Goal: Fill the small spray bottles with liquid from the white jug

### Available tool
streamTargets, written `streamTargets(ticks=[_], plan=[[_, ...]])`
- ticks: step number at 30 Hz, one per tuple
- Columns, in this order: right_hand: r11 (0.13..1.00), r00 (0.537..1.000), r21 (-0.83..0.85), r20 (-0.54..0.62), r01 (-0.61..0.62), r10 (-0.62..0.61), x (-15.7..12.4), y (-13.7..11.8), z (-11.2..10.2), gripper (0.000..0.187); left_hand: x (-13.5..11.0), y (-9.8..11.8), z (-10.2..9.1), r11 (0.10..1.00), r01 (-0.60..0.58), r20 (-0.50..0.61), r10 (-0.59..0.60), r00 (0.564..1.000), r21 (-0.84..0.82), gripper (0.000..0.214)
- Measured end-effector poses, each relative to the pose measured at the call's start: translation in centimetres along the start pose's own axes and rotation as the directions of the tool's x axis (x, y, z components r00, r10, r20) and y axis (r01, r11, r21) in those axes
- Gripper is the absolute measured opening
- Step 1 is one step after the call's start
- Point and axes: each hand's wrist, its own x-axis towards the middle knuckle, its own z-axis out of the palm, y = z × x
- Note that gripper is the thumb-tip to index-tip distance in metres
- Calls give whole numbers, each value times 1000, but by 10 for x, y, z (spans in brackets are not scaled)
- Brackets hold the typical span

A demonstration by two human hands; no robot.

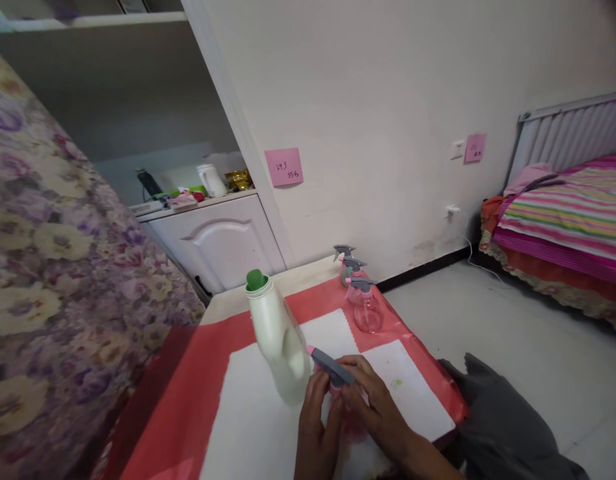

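Note:
Both hands meet around the neck of a spray bottle with a grey-and-pink trigger head (332,367). My left hand (314,423) is closed on its near left side. The fingers of my right hand (375,403) wrap round the collar from the right. The lower part of this bottle is mostly hidden behind the hands. Just left of them stands a large pale green jug (278,337) with a dark green piece in its mouth. Behind, along the right side of the table, a clear spray bottle (368,317) stands in a row with other spray bottles (351,260).
White sheets (248,407) lie over a red cover (193,360) on the table. A floral curtain (63,287) hangs close on the left, beside a shelf unit (223,243). Dark grey fabric (508,420) is at the table's right side; a bed (573,220) stands farther right.

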Motion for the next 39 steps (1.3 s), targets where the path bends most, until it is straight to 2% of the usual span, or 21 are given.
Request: streamTargets(ticks=[6, 11, 14, 18, 22, 26, 34, 39], plan=[[1000, 1000, -16, 0, 16, -16, -3, 3, -1, 28, 4, 15, 5, 982, 115, -34, -121, 992, -147, 42], [997, 999, -76, -41, 3, -6, -13, 13, -1, 40, 9, 23, 7, 972, 156, -52, -167, 985, -175, 34], [992, 997, -101, -52, -70, 65, -17, 20, 2, 59, 9, 24, 7, 978, 134, -73, -147, 986, -159, 30], [980, 984, -93, -45, -176, 173, -18, 25, 8, 84, 11, 23, 4, 986, 116, -33, -120, 992, -119, 27], [976, 976, -42, -49, -213, 211, -17, 26, 12, 82, 15, 20, -2, 994, 71, 38, -68, 997, -89, 28], [982, 981, -27, -60, -187, 185, -15, 25, 12, 81, 17, 17, -8, 991, 68, 120, -54, 991, -118, 33], [989, 987, -49, -86, -138, 133, -15, 30, 12, 78, 14, 18, -5, 993, 83, 72, -77, 994, -83, 39], [992, 991, -67, -91, -107, 101, -15, 31, 13, 74, 12, 23, 1, 994, 87, 39, -84, 996, -72, 32]])
